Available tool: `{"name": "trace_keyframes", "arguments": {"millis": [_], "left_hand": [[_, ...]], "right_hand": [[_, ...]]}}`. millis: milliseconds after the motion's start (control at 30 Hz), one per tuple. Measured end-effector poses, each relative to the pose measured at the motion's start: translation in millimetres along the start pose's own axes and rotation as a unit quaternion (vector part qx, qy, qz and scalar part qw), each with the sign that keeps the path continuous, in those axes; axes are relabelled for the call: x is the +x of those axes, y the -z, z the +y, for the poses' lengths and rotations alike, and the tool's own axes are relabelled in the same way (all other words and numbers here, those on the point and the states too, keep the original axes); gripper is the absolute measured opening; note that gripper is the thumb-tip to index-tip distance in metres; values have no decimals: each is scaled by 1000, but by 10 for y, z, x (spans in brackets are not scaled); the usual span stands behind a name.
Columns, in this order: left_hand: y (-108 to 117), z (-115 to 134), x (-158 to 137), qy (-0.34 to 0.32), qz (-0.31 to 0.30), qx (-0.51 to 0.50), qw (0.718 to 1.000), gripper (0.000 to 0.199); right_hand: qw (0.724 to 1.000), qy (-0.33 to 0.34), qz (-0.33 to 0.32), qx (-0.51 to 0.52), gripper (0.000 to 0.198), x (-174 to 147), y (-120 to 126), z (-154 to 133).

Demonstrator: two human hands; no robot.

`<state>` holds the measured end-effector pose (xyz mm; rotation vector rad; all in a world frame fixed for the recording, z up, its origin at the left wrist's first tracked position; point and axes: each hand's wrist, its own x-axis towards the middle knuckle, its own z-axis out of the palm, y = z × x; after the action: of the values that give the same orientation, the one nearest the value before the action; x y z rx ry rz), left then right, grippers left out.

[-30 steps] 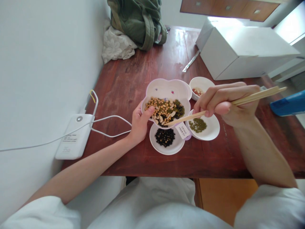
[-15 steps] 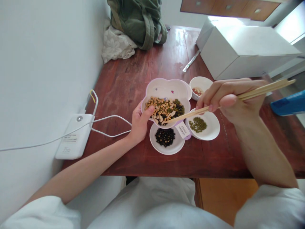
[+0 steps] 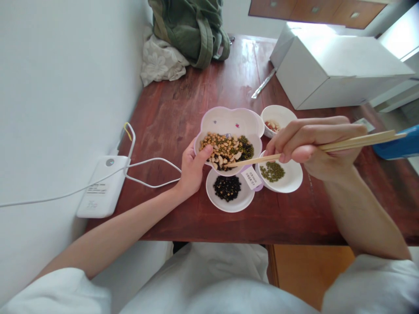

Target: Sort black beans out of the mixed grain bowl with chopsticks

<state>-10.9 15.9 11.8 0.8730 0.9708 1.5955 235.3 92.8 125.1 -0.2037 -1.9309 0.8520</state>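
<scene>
Right hand (image 3: 314, 141) is closed around a pair of wooden chopsticks (image 3: 356, 141); the tips reach into the flower-shaped bowl (image 3: 229, 120) and rest among the mixed beans (image 3: 225, 148) near its front edge. Whether a bean is pinched between the tips cannot be told. Left hand (image 3: 193, 168) grips the bowl's left rim, thumb over the edge and touching the beans, fingers curled underneath. The bowl sits on the red-brown table (image 3: 183, 113), tilted toward the person. Just in front of it: 1 small dish of black beans (image 3: 227, 188). To its right: 1 dish of green beans (image 3: 272, 171). Behind that: 1 small bowl (image 3: 278, 114) with reddish pieces.
</scene>
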Motion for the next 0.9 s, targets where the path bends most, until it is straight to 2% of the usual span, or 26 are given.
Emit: {"name": "trace_keyframes", "arguments": {"millis": [233, 500, 667, 900], "left_hand": [[16, -26, 5, -3, -3, 1, 1000, 49], [5, -4, -11, 5, 2, -5, 1000, 49], [4, 3, -21, 9, 6, 4, 1000, 51], [24, -5, -21, 0, -1, 8, 1000, 47]], "right_hand": [[999, -13, -25, -16, 26, -2, -44, -89], [999, -35, -18, -14, 38, 15, -31, -87], [998, -58, 9, 6, 41, 11, -29, -53], [997, -61, 5, 36, 47, 16, 6, -61]]}}
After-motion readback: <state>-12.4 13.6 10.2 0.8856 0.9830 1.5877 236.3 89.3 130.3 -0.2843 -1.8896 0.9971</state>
